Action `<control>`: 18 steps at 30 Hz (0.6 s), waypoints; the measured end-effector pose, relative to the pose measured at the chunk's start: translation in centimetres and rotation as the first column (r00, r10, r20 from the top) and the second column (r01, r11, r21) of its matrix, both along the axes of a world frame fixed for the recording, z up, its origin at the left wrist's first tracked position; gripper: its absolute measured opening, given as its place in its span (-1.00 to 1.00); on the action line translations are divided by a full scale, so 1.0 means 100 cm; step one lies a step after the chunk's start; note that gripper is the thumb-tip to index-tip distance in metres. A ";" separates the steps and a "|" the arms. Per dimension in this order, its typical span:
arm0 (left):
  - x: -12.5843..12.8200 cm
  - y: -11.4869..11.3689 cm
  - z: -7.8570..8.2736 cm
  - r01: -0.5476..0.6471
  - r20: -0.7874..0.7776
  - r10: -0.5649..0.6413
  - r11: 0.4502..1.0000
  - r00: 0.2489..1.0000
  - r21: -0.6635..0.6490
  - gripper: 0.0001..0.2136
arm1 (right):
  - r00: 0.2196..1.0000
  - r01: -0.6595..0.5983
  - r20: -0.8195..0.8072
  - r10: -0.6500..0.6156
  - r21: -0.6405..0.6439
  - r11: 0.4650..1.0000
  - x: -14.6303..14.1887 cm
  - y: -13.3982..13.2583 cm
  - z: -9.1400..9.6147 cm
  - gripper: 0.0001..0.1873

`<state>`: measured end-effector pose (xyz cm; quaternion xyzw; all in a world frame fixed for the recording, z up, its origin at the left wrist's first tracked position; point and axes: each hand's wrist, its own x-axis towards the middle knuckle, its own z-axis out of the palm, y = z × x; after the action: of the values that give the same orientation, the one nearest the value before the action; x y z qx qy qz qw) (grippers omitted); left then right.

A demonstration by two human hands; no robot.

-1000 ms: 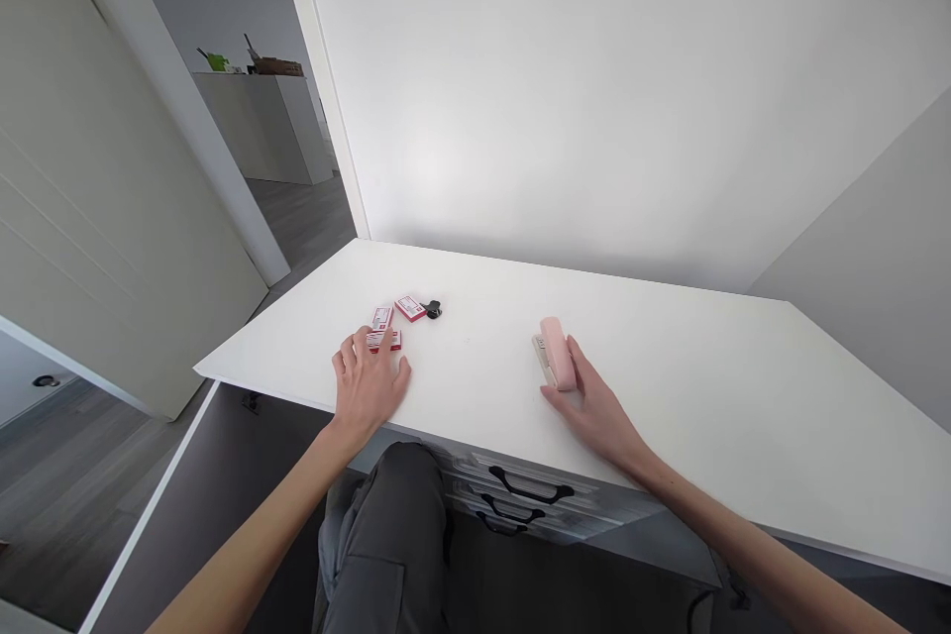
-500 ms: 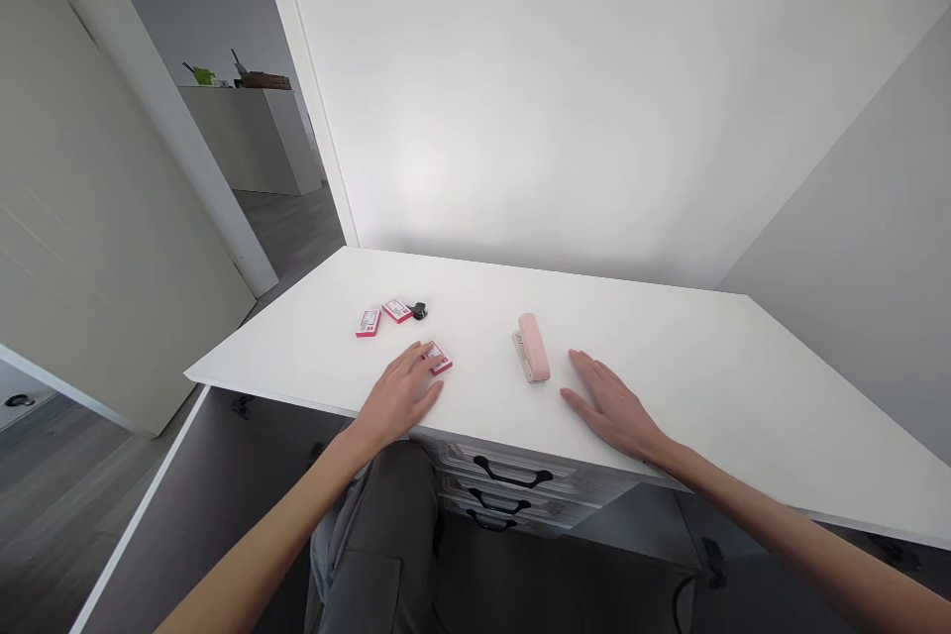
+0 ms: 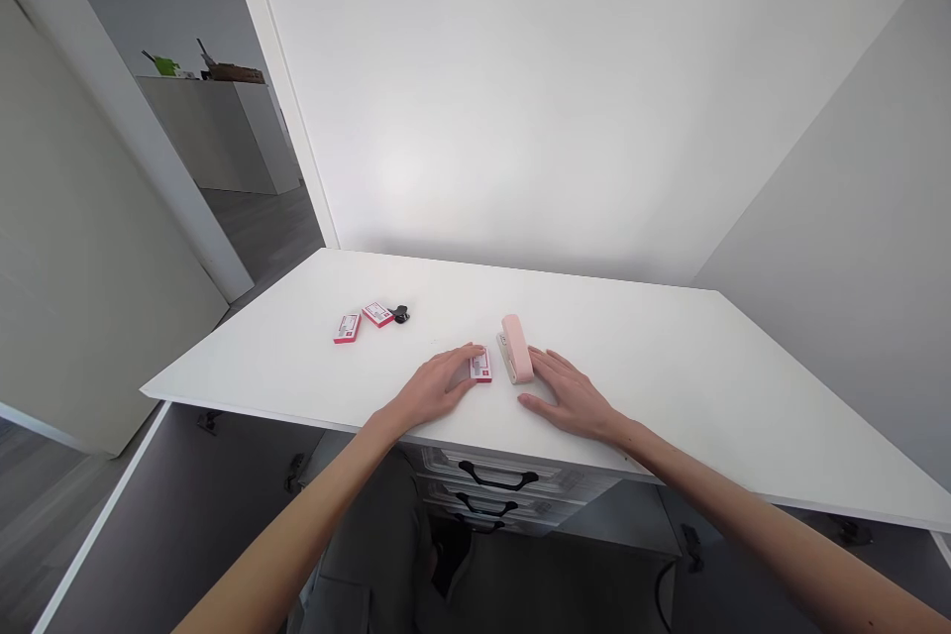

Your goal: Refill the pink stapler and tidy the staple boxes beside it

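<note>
My left hand (image 3: 438, 388) rests on the white tabletop, fingers on top of a small red-and-white box (image 3: 483, 369), like a box of staples, and thumb at its near left side. Just right of the box lies a pink stapler (image 3: 518, 349), its pale base turned to the left. My right hand (image 3: 571, 398) lies flat beside the stapler with fingers stretched out; the fingertips reach its right side, the thumb apart below. Two more such boxes, one at the left (image 3: 347, 328) and one a little behind it (image 3: 378, 314), lie farther left.
A small black object (image 3: 400, 314), its kind unclear, touches the rear box. The white tabletop (image 3: 631, 337) meets a wall at the back. Below its front edge are drawers with black handles (image 3: 497, 475) and open cabinet doors. A doorway stands at the left.
My left hand has slid the small box rightward, close to the stapler. My right hand has moved left to the stapler's side. The view has shifted slightly.
</note>
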<state>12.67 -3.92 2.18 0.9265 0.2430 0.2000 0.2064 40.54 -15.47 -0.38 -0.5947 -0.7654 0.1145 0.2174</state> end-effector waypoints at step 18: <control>-0.046 0.041 -0.008 -0.356 0.153 0.327 0.901 0.933 0.248 -0.57 | 0.998 0.013 -0.062 -0.016 -0.060 0.998 0.006 0.000 -0.003 -0.23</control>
<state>8.12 0.15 1.40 0.8767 0.3606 0.3140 0.0518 41.14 -15.46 -0.68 -0.6027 -0.7502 0.1542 0.2241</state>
